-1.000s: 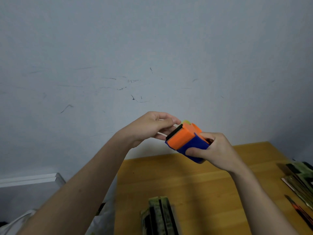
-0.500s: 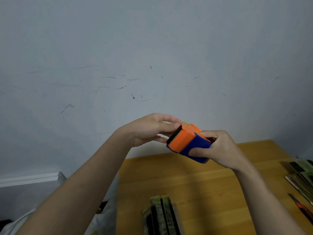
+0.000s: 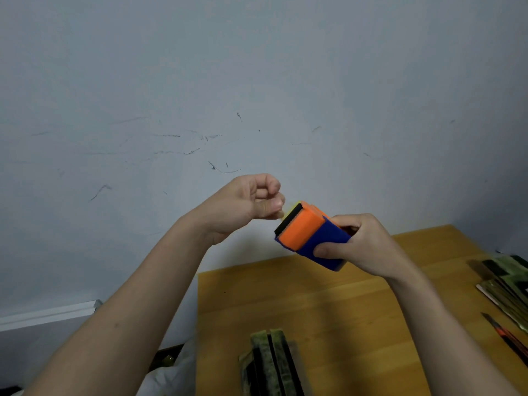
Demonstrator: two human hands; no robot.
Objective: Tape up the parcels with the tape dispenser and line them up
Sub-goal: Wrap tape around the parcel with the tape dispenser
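Tape dispenser [image 3: 310,237]: orange-and-blue hand unit, held in the air above the table [image 3: 328,304], just before the wall.
Near: parcels [image 3: 268,364], a dark-and-green bundle on the near table edge, look flat and light; best steadied by the long sides. A further stack [image 3: 505,281] and a utility knife [image 3: 507,337] lie to the right, well apart. Middle: the right hand [image 3: 363,244] has its grip wrapped round the blue body, likely hard, light plastic. The left hand [image 3: 245,205] pinches at the yellowish tape end by the black blade edge. Far: scuffed wall [image 3: 257,81]; nothing blocks the table.
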